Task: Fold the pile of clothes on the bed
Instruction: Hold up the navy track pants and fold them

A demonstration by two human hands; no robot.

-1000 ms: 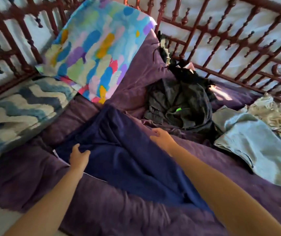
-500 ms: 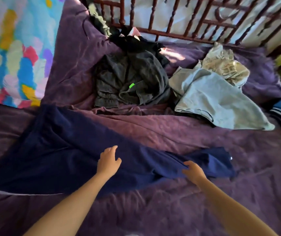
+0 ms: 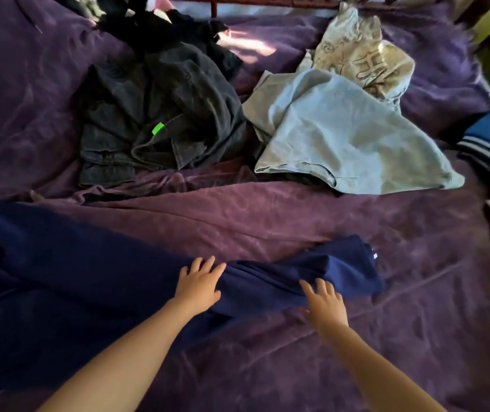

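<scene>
Across the bed (image 3: 401, 337), navy garment (image 3: 74, 263), long axis left-right.

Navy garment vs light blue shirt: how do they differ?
The navy garment is dark; the light blue shirt is pale. The navy garment lies stretched long across the foreground; the light blue shirt lies crumpled farther back. The left hand and right hand rest open on the navy garment; neither touches the light blue shirt. Both lie unfolded on the purple bedspread.

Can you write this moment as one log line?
task: fold clothes | left hand: flat on navy garment | right hand: flat on its narrow end | unfolded: dark grey garment, light blue garment
</scene>
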